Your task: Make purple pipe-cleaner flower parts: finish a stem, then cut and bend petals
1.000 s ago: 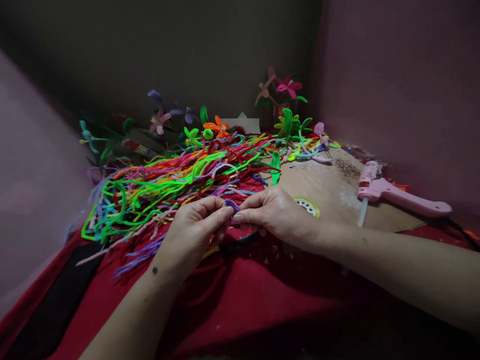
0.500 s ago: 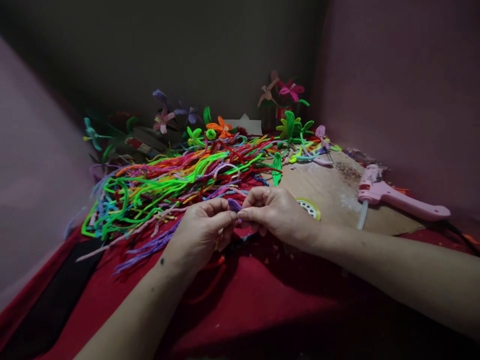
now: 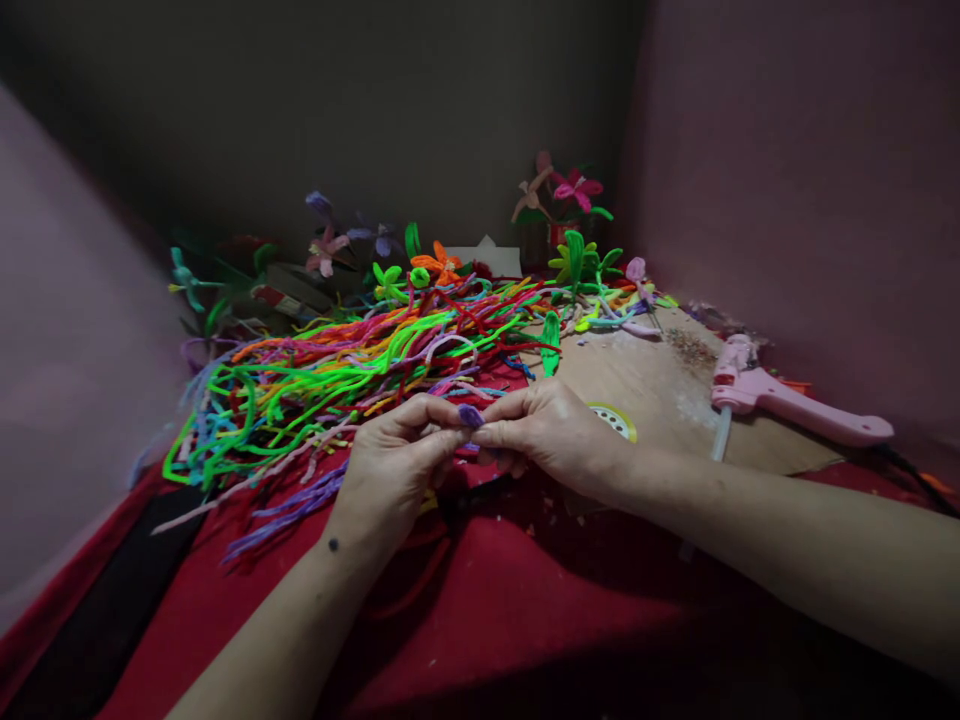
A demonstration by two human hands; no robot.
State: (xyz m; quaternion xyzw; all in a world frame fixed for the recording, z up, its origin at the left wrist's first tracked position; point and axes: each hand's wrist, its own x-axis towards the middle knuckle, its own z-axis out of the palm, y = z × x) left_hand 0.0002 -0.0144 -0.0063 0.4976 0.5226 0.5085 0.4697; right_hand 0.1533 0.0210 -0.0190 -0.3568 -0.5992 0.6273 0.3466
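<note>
While a flat black strip lies slantwise at the far left of the red cloth, a turquoise fuzzy flower with a yellow tip stands behind it, near the dark back wall. Next, a large tangled heap of multicoloured fuzzy craft stems, green, orange, pink and red among them, spreads toward the middle, and a loose bundle of purple fuzzy stems lies in front of it. An orange fuzzy flower stands at the heap's back edge.

The left hand pinches a small purple fuzzy piece between thumb and fingers, above the cloth at the centre. The right hand has its thumb and forefinger closed on the same piece from the other side, so the fingertips of both hands nearly meet. Beyond the right hand stands a green fuzzy leaf. Farther right, a yellow-rimmed white disc with holes, partly hidden by that hand, rests on a brown flat board. At the board's right edge lies a pink glue gun, a translucent stick jutting from it.
</note>
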